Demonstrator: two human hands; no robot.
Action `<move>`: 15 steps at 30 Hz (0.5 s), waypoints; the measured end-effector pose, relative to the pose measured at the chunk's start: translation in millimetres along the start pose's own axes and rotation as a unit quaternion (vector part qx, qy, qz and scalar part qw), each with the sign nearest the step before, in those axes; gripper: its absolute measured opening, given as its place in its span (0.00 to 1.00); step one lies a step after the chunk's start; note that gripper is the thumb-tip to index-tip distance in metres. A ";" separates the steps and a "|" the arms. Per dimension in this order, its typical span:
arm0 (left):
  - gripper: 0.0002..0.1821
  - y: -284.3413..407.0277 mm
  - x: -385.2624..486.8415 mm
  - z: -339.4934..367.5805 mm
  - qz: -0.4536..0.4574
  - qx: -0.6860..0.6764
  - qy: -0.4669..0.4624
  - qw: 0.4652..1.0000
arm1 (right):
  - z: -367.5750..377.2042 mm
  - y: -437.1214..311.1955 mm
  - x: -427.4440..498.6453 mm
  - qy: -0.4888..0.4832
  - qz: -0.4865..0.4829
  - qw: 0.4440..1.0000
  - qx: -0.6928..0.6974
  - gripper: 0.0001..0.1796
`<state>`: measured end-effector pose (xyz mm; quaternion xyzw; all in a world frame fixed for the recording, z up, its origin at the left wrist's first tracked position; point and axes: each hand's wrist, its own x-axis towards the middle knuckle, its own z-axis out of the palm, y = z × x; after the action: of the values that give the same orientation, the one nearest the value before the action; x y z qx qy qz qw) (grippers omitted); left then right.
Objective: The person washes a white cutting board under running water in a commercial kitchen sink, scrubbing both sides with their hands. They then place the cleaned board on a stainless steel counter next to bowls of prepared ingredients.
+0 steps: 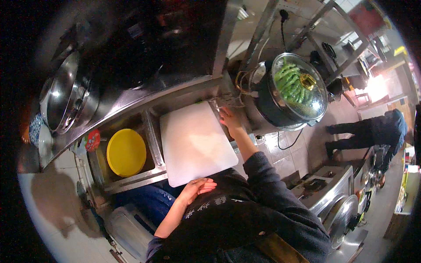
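A white plastic cutting board (197,143) lies before me across the right side of a stainless-steel double sink (153,138). My left hand (199,189) is at the board's near edge, close to my dark apron (227,210). Its fingers are extended and slightly curled, with nothing visible in them. Beyond the board's right edge, my right hand (229,120) reaches with fingers spread, near a small metal fitting that I cannot make out clearly. A round yellow plastic item (126,153), a basin or a lid, sits in the left sink compartment.
To the right, a dark electric pot (279,98) under a glass lid holds green peppers or pods (289,82). Stacked metal bowls (64,95) stand on the upper-left steel counter. A person (368,131) bends over a work surface at far right. A stove (324,187) stands behind my right arm.
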<state>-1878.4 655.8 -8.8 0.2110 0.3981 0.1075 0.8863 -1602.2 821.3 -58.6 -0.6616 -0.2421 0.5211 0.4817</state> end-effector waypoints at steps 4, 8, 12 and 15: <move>0.19 23.6 -1.8 9.0 0.024 0.090 0.004 0.996 | -45.1 21.7 -59.4 -0.034 -0.047 0.998 -0.011 0.15; 0.18 42.8 2.0 22.9 0.047 0.139 0.016 0.989 | -120.2 -1.9 -139.8 0.240 -0.102 0.961 0.089 0.16; 0.16 50.9 17.4 37.5 0.044 0.151 0.018 0.987 | -244.6 -31.8 -144.8 0.368 -0.263 0.875 0.170 0.17; 0.15 53.1 25.3 40.7 0.042 0.170 0.008 0.985 | -259.0 -96.2 -153.1 0.274 -0.248 0.888 0.273 0.16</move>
<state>-1832.3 700.3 23.1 0.3740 0.4086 0.0767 0.8290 -1397.7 635.9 95.0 -0.5387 -0.1053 0.2281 0.8042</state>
